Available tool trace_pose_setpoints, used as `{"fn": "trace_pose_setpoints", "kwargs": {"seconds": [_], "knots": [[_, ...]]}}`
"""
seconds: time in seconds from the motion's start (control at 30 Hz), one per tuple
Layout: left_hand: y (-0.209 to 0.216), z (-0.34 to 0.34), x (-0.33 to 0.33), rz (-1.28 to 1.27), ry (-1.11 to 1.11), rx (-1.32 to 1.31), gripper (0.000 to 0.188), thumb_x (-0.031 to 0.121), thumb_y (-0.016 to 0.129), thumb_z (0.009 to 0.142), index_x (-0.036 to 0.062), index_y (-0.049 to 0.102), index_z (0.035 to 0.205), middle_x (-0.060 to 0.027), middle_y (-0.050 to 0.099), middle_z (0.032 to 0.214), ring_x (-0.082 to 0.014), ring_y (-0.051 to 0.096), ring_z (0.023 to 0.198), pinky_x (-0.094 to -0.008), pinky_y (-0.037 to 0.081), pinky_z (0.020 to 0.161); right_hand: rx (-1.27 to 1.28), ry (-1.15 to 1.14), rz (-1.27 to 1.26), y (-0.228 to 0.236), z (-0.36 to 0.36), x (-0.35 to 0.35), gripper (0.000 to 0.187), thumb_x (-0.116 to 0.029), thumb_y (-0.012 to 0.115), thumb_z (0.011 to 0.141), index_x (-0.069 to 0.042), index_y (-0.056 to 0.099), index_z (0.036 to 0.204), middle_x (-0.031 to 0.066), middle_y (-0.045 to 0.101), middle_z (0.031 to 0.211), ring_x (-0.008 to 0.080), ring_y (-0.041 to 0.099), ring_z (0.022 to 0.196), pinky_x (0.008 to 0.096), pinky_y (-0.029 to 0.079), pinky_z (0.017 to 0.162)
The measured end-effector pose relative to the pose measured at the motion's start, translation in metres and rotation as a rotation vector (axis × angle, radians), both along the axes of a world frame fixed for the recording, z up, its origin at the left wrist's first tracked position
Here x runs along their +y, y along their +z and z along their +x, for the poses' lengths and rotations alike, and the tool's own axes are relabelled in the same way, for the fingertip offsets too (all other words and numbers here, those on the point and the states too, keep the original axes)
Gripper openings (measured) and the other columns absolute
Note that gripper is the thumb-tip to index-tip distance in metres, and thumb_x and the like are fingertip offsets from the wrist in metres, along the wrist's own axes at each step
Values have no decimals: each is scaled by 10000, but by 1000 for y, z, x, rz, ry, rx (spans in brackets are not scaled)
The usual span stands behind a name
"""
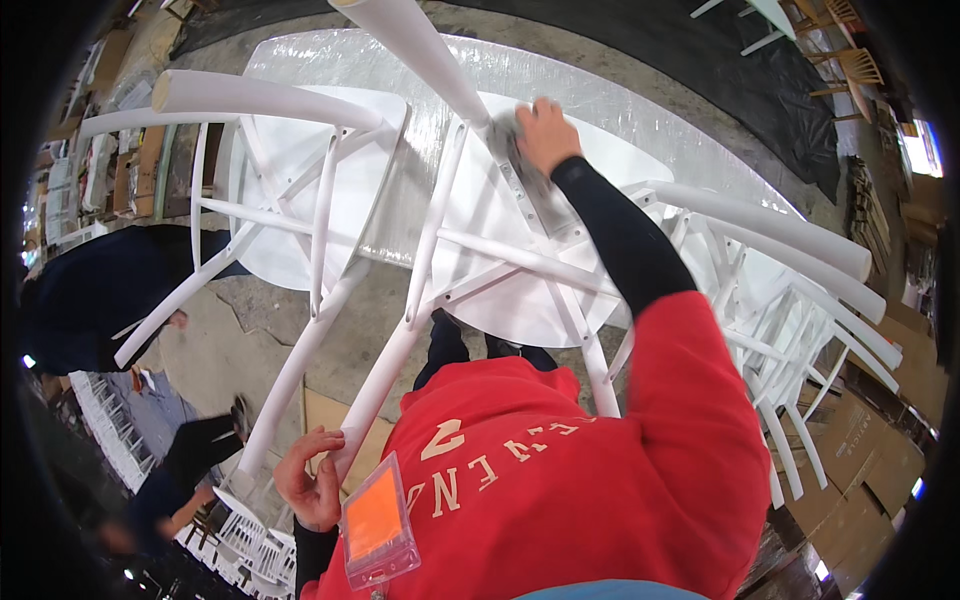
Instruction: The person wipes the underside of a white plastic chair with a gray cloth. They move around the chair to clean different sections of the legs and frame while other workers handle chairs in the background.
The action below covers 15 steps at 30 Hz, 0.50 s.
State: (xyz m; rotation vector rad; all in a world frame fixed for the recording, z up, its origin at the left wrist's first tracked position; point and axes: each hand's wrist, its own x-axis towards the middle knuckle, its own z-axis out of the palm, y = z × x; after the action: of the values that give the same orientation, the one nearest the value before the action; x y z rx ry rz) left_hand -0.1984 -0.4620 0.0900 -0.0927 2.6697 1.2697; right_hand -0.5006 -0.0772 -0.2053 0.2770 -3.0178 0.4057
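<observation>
Here, sanding step: right hand presses a grey pad, fingers closed on it, against upturned white chair; left hand grips a leg nearby. Next needs steady strokes w/ firm bracing.

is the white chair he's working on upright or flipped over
Flipped over: the white chair has its seat down on the wrapped table, legs pointing up toward the camera.

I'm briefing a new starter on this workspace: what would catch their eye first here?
Two upturned white chairs fill the middle, resting on a plastic-wrapped white tabletop. The right hand presses a grey pad against a chair leg up top, while the left hand grips another leg's end, lower left. More white chairs are stacked at right.
</observation>
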Motion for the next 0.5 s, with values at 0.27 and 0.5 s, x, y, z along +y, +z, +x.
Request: {"fn": "trace_pose_setpoints", "kwargs": {"seconds": [0.27, 0.5], "knots": [[2, 2, 2, -87, 70, -71, 200, 101, 563, 891, -36, 671, 989, -175, 720, 913, -334, 715, 945, -510, 491, 1008, 16, 88, -95, -15, -72, -23, 347, -145, 636, 851, -241, 650, 1184, 87, 574, 1254, 308, 600, 1109, 457, 550, 846], [0, -1, 3, -39, 22, -31, 205, 107, 578, 879, -36, 674, 990, -173, 723, 911, -335, 722, 928, -514, 512, 982, -524, -188, 358, 26, 48, 105, 433, -400, 718, 780, -138, 713, 1125, 144, 675, 1165, 324, 694, 1015, 474, 561, 850]]}}
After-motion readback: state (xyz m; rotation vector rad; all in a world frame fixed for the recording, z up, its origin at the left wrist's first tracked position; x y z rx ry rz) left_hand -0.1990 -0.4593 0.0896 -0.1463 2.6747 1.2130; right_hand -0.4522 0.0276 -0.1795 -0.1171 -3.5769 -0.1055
